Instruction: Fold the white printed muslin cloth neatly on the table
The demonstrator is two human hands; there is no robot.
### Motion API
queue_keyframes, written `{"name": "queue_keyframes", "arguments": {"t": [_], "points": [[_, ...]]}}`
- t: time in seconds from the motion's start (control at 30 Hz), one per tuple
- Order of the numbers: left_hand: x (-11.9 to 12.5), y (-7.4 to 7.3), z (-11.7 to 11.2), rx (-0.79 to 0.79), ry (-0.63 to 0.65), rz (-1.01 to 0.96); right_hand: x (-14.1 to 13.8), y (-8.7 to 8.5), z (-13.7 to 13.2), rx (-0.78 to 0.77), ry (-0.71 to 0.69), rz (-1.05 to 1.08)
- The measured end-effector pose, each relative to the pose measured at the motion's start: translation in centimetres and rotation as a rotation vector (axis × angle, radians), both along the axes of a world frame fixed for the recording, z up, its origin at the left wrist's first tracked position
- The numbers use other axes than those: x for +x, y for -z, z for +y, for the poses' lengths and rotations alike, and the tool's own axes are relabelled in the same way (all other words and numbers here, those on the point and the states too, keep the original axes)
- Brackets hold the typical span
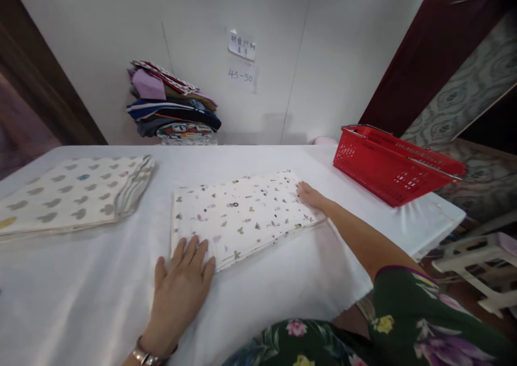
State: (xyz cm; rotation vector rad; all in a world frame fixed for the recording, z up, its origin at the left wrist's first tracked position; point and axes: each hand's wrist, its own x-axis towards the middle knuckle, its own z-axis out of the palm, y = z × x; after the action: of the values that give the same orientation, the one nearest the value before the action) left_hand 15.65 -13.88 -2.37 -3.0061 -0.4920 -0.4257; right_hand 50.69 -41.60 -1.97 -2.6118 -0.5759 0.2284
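Observation:
A folded white cloth (pixel 246 207) with a small animal and plant print lies flat on the white-covered table (pixel 278 285). My left hand (pixel 183 280) rests at its near left corner, palm down, with the fingers stretched out and the tips on the fabric. At the cloth's right edge lies my right hand (pixel 311 194), flat and with fingers extended. Neither hand grips anything. To the left is another folded cloth (pixel 72 191), cream with grey apple-like shapes, its layers showing along the right side.
A red plastic basket (pixel 388 164) with metal handles stands at the table's right end. Behind the far edge rises a stack of folded fabrics (pixel 173 105) against the wall. Paper notes (pixel 241 46) are taped above. A pale plastic stool (pixel 480 264) stands on the floor at right.

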Motion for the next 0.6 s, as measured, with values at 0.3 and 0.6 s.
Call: {"name": "queue_keyframes", "arguments": {"t": [0.3,0.6], "points": [[0.1,0.1,0.3,-0.058,0.009,0.023,-3.7,-0.9,-7.6,0.217,0.267,0.131],[0.3,-0.3,0.0,-0.142,-0.019,0.003,-7.1,-1.7,-8.5,0.178,0.245,0.222]]}}
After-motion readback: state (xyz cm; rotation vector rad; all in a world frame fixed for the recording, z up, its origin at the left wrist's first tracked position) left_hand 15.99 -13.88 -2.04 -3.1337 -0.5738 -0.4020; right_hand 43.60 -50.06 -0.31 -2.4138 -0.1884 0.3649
